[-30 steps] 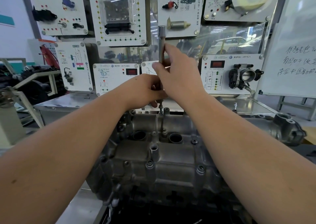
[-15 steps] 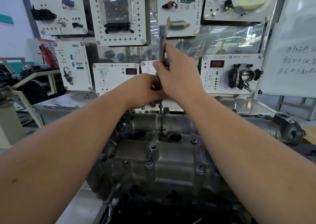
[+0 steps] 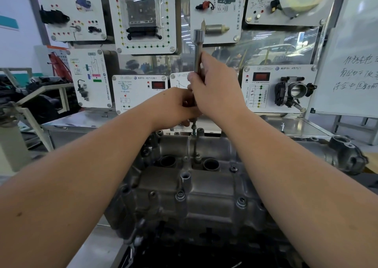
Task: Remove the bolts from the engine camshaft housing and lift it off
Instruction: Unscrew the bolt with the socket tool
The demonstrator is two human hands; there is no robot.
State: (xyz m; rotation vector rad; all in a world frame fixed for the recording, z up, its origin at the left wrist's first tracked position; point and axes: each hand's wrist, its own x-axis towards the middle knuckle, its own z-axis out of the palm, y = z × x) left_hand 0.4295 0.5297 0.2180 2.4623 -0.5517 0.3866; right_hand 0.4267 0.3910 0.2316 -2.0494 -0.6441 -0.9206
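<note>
The grey camshaft housing lies across the middle of the head view, with several bolts seated along its near flange. A long steel socket extension stands upright above the housing's far side. My right hand grips its shaft. Just below, my left hand curls round the lower part of the tool. A thin bit runs down from under the hands to a bolt between two round bores. The tool's middle is hidden by my fingers.
A wall of white training panels with engine parts stands right behind the engine. A whiteboard leans at the right. A steel bench top lies behind the housing. An engine stand sits at the left.
Both hands and the upright tool have stayed over the same far bolt, with only a slight shift of the tool's top to the right.
</note>
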